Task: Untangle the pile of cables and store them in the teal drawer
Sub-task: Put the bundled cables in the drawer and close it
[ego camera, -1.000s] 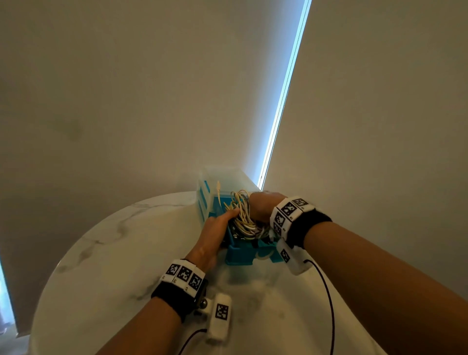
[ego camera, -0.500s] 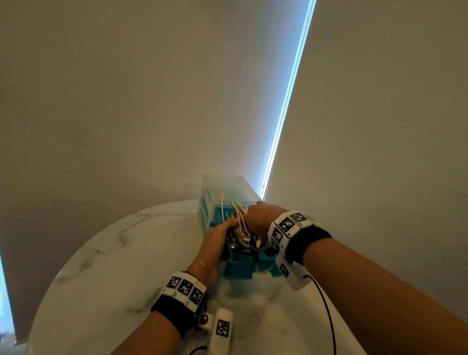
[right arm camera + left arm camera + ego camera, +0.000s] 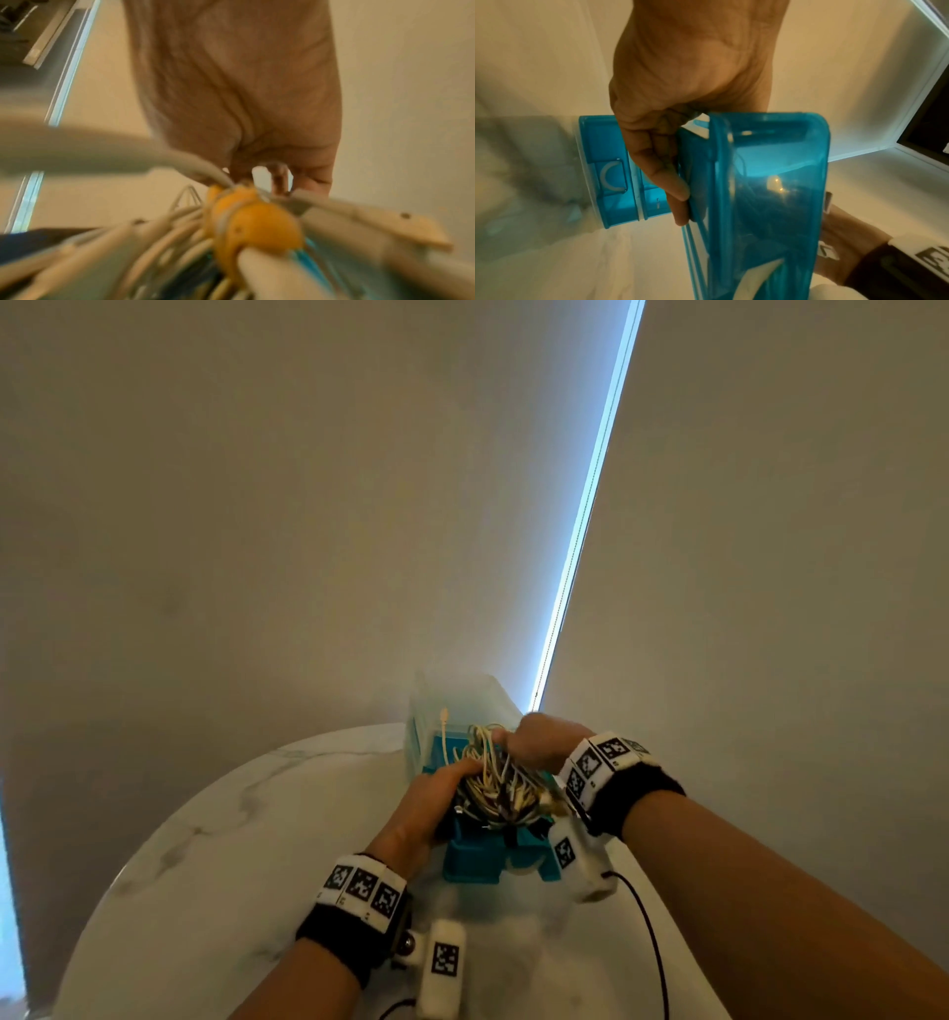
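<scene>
A tangled bundle of white and beige cables (image 3: 495, 783) fills the pulled-out teal drawer (image 3: 472, 860). My left hand (image 3: 441, 788) holds the drawer's left wall. In the left wrist view its fingers (image 3: 672, 182) lie along the outside of the drawer (image 3: 770, 182), and the thumb is hidden. My right hand (image 3: 536, 742) sits on top of the bundle from the right. In the blurred right wrist view that hand (image 3: 270, 176) curls its fingers into the cables (image 3: 167, 233) beside an orange piece (image 3: 254, 223). One white plug end (image 3: 444, 716) sticks up at the back.
The drawer belongs to a small translucent drawer unit (image 3: 462, 701) at the far edge of a round marble table (image 3: 231, 839), close to the wall. A lower teal drawer front (image 3: 608, 172) is closed. Bare tabletop lies to the left and in front.
My right hand has moved left over the bundle and pressed it lower into the drawer. The left hand has stayed at the drawer's left wall.
</scene>
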Motion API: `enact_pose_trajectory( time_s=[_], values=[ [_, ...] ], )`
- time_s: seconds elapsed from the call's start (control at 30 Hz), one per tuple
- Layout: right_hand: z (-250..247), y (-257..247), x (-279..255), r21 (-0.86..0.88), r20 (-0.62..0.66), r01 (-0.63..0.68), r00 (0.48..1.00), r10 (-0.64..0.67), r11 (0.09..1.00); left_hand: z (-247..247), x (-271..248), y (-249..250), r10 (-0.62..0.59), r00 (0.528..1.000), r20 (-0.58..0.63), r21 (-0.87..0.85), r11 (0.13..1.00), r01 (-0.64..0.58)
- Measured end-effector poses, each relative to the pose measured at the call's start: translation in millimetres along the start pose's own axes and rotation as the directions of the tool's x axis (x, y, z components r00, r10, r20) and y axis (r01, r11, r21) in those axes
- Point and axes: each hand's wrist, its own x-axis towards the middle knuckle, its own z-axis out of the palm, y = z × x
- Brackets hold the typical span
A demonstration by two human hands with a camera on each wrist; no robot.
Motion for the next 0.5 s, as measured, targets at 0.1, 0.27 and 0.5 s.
enact_pose_trajectory(
  time_s=[0.1, 0.27, 0.5],
  values=[
    [-3, 11, 8, 0.039, -0.256, 0.077, 0.964, -0.064, 0.996, -1, -1, 5, -0.036, 0.999, 0.016, 0.063, 0.997, 0.035],
    [-2, 3, -2, -0.066, -0.268, 0.156, 0.948, -0.168, 0.985, 3, -3, 13, -0.089, 0.996, 0.029, 0.043, 0.995, 0.088],
    [-1, -10, -8, -0.229, -0.011, 0.284, 0.956, -0.294, 0.931, 19, -1, 24, -0.108, 0.994, 0.032, 0.097, 0.990, 0.105]
  ],
)
